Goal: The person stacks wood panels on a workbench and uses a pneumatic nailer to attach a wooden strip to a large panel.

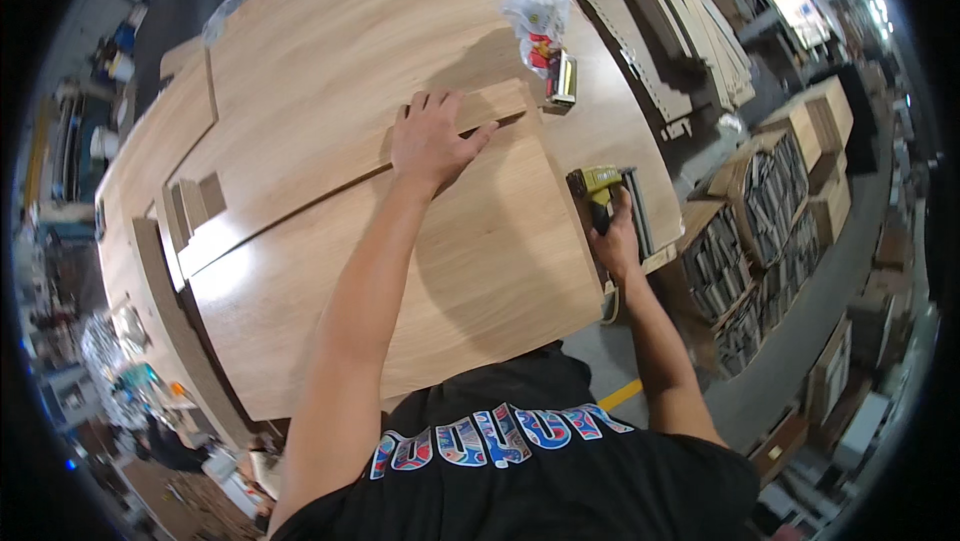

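Observation:
My left hand (428,144) rests over a narrow wooden strip (497,101) at the far edge of a pale wooden panel (500,241). Its fingers lie across the strip and its thumb points right, by a dark gap beside the panel. At the panel's right side, my right hand (617,238) is wrapped round the handle of a green nail gun (600,179). The gun's long grey magazine lies alongside the hand, over the right part of the table. How the strip meets the panel beneath my left hand is hidden.
A plastic bag (537,11) and a small box (562,79) stand beyond the strip. Small wood pieces (195,206) lie left of the panel, near a long brown board (165,291). To the right, wooden bins (765,181) hold many strips; long boards (650,31) are stacked farther back.

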